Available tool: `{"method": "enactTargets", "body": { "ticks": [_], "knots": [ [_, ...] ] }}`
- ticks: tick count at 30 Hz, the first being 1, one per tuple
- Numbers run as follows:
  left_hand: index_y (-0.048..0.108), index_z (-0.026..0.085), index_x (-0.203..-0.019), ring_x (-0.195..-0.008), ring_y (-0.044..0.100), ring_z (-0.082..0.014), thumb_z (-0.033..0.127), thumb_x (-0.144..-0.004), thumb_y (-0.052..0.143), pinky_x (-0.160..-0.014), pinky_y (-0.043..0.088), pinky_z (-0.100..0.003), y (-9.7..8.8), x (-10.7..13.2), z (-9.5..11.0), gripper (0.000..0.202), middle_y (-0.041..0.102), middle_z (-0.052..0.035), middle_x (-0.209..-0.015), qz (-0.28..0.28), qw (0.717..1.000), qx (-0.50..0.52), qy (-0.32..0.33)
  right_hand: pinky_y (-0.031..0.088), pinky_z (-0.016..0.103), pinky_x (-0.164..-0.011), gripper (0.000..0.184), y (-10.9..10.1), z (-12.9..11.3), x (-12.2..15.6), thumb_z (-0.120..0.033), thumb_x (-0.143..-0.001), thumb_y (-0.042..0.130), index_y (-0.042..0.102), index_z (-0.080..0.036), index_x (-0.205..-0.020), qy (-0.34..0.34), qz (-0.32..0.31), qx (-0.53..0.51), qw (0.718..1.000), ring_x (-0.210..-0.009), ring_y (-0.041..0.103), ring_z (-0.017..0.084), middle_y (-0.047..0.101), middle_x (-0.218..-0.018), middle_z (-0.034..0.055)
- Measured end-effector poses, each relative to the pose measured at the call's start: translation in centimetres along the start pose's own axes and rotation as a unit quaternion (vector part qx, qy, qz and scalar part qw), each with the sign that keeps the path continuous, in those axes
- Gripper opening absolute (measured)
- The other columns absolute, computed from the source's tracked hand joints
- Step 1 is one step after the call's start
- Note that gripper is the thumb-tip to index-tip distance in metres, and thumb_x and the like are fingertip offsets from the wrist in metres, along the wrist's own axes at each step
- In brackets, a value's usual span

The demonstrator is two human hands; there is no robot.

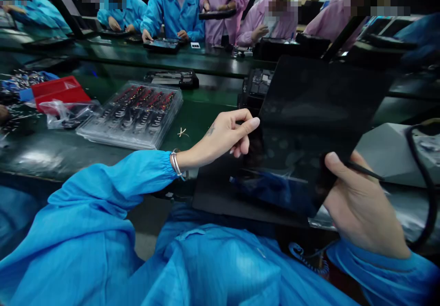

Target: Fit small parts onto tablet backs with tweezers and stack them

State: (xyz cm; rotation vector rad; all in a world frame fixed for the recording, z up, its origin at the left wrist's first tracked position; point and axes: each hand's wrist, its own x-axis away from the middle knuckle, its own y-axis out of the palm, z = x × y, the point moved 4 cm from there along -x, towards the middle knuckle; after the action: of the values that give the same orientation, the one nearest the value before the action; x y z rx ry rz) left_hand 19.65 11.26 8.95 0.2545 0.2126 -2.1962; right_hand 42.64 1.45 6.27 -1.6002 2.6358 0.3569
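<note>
My right hand (364, 200) grips the right edge of a large dark panel (285, 145), its thumb on the front. The panel looks like a screen, stands tilted, and its glossy lower part reflects blue. A thin black pen-like tool (366, 170) sticks out between the same hand's fingers. At the panel's left edge is my left hand (230, 134), thumb and curled fingers closed together; whether they pinch the edge or something small cannot be made out. Below the panel, a flat black sheet or board (216, 191) reaches over the bench's front edge.
A clear plastic tray (130, 113) of small red and black parts sits left on the green bench. Beside it lie a red bin (60, 93) and a clear bag (68, 113). Black devices (175, 79) stand behind. A black cable (421, 173) hangs right. Co-workers sit opposite.
</note>
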Motion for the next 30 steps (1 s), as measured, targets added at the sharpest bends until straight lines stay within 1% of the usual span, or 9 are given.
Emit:
{"method": "enactTargets", "body": {
  "ticks": [3, 7, 10, 16, 22, 26, 28, 29, 30],
  "knots": [
    [0.046, 0.020, -0.078, -0.037, 0.051, -0.0043, 0.058, -0.096, 0.066, -0.038, 0.033, -0.012, 0.0, 0.0, -0.9, 0.047, 0.061, 0.0047, -0.052, 0.004, 0.998, 0.043, -0.035, 0.059, 0.049, -0.106, 0.009, 0.3, 0.3, 0.1, -0.034, -0.089, 0.078, 0.079, -0.032, -0.097, 0.005, -0.065, 0.021, 0.998, -0.113, 0.074, 0.027, 0.076, -0.122, 0.0029],
    [0.045, 0.019, -0.077, -0.037, 0.049, -0.0036, 0.054, -0.096, 0.069, -0.037, 0.034, -0.011, -0.1, -0.2, -2.0, 0.047, 0.062, 0.0047, -0.050, 0.008, 0.994, 0.081, -0.066, 0.063, 0.047, -0.101, 0.018, 0.4, 0.8, 0.2, -0.033, -0.096, 0.070, 0.079, -0.038, -0.111, -0.012, -0.124, 0.049, 0.991, -0.100, 0.078, 0.026, 0.079, -0.110, 0.0020],
    [0.045, 0.019, -0.076, -0.036, 0.049, -0.0032, 0.052, -0.097, 0.069, -0.037, 0.034, -0.011, -0.2, -0.3, -2.5, 0.045, 0.062, 0.0043, -0.049, 0.010, 0.993, 0.088, -0.079, 0.064, 0.046, -0.100, 0.022, 0.2, 1.2, 0.1, -0.031, -0.098, 0.068, 0.078, -0.038, -0.115, -0.009, -0.140, 0.048, 0.989, -0.098, 0.078, 0.026, 0.080, -0.104, 0.0019],
    [0.044, 0.019, -0.076, -0.037, 0.049, -0.0033, 0.045, -0.101, 0.065, -0.038, 0.032, -0.010, -0.2, -0.4, -3.1, 0.042, 0.061, 0.0043, -0.049, 0.011, 0.992, 0.084, -0.098, 0.061, 0.046, -0.104, 0.008, 0.1, 1.8, -0.1, -0.030, -0.086, 0.080, 0.081, -0.031, -0.095, 0.063, -0.081, -0.012, 0.995, -0.100, 0.078, 0.027, 0.080, -0.108, 0.0026],
    [0.044, 0.019, -0.075, -0.038, 0.048, -0.0025, 0.032, -0.107, 0.056, -0.039, 0.032, -0.011, -0.2, -0.3, -3.2, 0.036, 0.060, 0.0043, -0.051, 0.015, 0.991, 0.066, -0.114, 0.058, 0.045, -0.110, 0.028, 0.5, 1.9, 0.9, -0.030, -0.076, 0.087, 0.078, -0.028, -0.102, 0.147, -0.005, -0.058, 0.987, -0.118, 0.071, 0.027, 0.076, -0.124, 0.0014],
    [0.044, 0.019, -0.075, -0.038, 0.049, -0.0028, 0.038, -0.104, 0.061, -0.038, 0.032, -0.010, 0.0, -0.3, -3.5, 0.039, 0.061, 0.0039, -0.051, 0.014, 0.991, 0.069, -0.112, 0.056, 0.049, -0.112, 0.032, 0.4, 2.0, 0.9, -0.031, -0.074, 0.089, 0.077, -0.029, -0.103, 0.155, -0.003, -0.057, 0.986, -0.121, 0.070, 0.029, 0.075, -0.124, 0.0010],
    [0.045, 0.019, -0.076, -0.039, 0.051, -0.0033, 0.043, -0.102, 0.063, -0.039, 0.035, -0.011, 0.0, -0.3, -3.6, 0.040, 0.062, 0.0032, -0.052, 0.007, 0.992, 0.071, -0.103, 0.052, 0.053, -0.116, 0.033, 0.4, 1.6, 0.6, -0.032, -0.074, 0.088, 0.076, -0.029, -0.104, 0.148, -0.005, -0.047, 0.988, -0.125, 0.068, 0.030, 0.075, -0.124, 0.0020],
    [0.046, 0.018, -0.077, -0.040, 0.054, -0.0039, 0.044, -0.101, 0.064, -0.040, 0.037, -0.011, -0.1, -0.4, -3.4, 0.040, 0.064, 0.0026, -0.054, -0.002, 0.994, 0.070, -0.090, 0.048, 0.054, -0.119, 0.033, 0.4, 1.1, 0.3, -0.032, -0.074, 0.088, 0.076, -0.028, -0.104, 0.126, -0.003, -0.036, 0.991, -0.127, 0.066, 0.031, 0.075, -0.123, 0.0021],
    [0.047, 0.018, -0.080, -0.042, 0.057, -0.0050, 0.045, -0.100, 0.066, -0.041, 0.040, -0.012, -0.3, -0.6, -3.2, 0.039, 0.066, 0.0017, -0.056, -0.015, 0.995, 0.065, -0.071, 0.043, 0.055, -0.123, 0.032, 0.3, 0.2, 0.1, -0.029, -0.074, 0.087, 0.076, -0.027, -0.104, 0.079, 0.000, -0.017, 0.997, -0.130, 0.064, 0.031, 0.075, -0.122, 0.0019]
  ]
}}
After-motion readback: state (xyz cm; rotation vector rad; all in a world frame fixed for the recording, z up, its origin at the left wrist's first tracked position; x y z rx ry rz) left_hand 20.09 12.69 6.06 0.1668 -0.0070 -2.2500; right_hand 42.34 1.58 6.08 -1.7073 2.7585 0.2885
